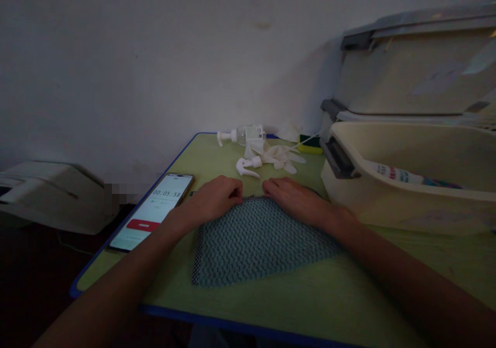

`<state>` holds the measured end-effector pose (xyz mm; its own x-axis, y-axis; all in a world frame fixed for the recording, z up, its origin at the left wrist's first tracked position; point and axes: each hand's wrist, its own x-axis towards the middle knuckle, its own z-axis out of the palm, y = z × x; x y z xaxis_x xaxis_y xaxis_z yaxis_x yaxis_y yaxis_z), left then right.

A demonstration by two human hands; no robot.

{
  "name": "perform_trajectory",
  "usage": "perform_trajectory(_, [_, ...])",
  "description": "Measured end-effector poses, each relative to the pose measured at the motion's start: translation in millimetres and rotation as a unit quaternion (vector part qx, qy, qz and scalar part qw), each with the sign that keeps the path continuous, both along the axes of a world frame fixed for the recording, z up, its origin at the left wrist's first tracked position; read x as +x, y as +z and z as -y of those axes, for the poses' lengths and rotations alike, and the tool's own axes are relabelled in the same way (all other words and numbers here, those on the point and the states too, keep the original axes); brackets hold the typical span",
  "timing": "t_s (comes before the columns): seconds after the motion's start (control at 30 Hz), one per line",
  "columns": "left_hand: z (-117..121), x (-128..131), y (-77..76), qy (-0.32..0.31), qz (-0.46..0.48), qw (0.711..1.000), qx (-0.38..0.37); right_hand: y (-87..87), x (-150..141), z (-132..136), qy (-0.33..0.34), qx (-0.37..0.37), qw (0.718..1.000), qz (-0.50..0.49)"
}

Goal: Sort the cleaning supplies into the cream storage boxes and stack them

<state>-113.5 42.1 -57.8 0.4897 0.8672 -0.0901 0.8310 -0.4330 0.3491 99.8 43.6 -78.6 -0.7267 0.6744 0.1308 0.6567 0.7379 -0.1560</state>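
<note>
A blue-green textured cleaning cloth (259,244) with a dark checked border lies spread on the green table (302,296). At its far edge my left hand (220,197) is closed, fingers curled down onto the border. My right hand (292,197) is closed on the same edge a little to the right, with a short gap between the two. Both fingertips are partly hidden under the knuckles. Just beyond them lie a white spray trigger head (248,167) and crumpled white gloves (277,155).
A clear pump bottle (248,134) lies on its side near the wall. Behind the right hand is a yellow-green sponge (310,145). An open cream bin (406,203) holding a printed packet (413,176) stands at right. A phone (155,211) with a running timer lies at left.
</note>
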Motion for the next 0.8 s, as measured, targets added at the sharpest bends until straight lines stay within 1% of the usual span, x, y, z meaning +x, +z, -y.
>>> perform_trajectory(0.23, [-2.0,-0.1,-2.4,0.002,-0.003,1.000,-0.002,-2.4,1.8,-7.0,0.009,-0.014,1.000,-0.011])
perform_trajectory(0.5, [-0.9,0.4,-0.8,0.001,-0.002,1.000,0.001,-3.2,3.9,-12.1,0.030,-0.034,0.999,-0.025])
perform_trajectory(0.73, [-0.3,1.6,0.4,-0.004,-0.017,1.000,0.002,-1.6,0.8,-7.8,0.039,0.025,0.999,0.008])
perform_trajectory(0.8, [2.0,2.6,0.0,-0.009,-0.024,1.000,0.016,-1.6,0.0,-8.2,0.039,0.044,0.998,0.012])
